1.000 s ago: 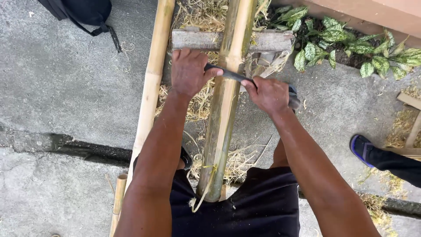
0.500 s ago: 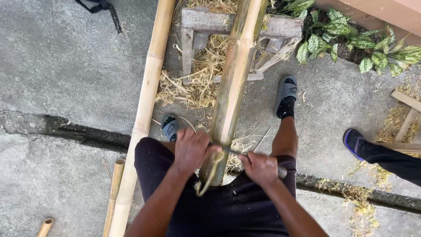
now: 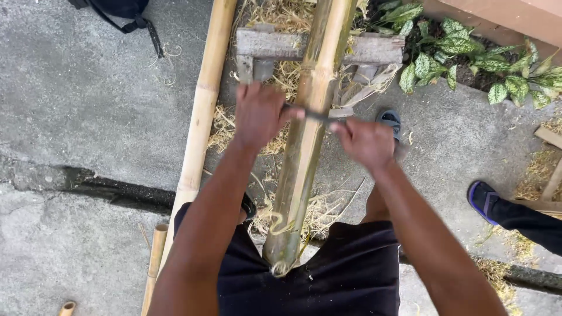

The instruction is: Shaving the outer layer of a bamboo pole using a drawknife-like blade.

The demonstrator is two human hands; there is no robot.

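— Grey concrete ground (image 3: 88, 117) with scattered shavings (image 3: 319, 210); what lies between the hands?

— A greenish bamboo pole (image 3: 307, 134), resting on a wooden trestle (image 3: 257, 47) just beyond them and running back between the person's legs.

— And the hands themselves?

— The left hand (image 3: 257, 114) is fisted around one end of a dark blade (image 3: 316, 116) that lies across the pole; the right hand (image 3: 364, 140) is closed on the other end.

— Anything beside them?

— A paler bamboo pole (image 3: 202, 111) lies outside the left hand. Leafy plants (image 3: 468, 58) grow beyond the right hand, and someone else's blue shoe (image 3: 483, 199) sits well off to that side.
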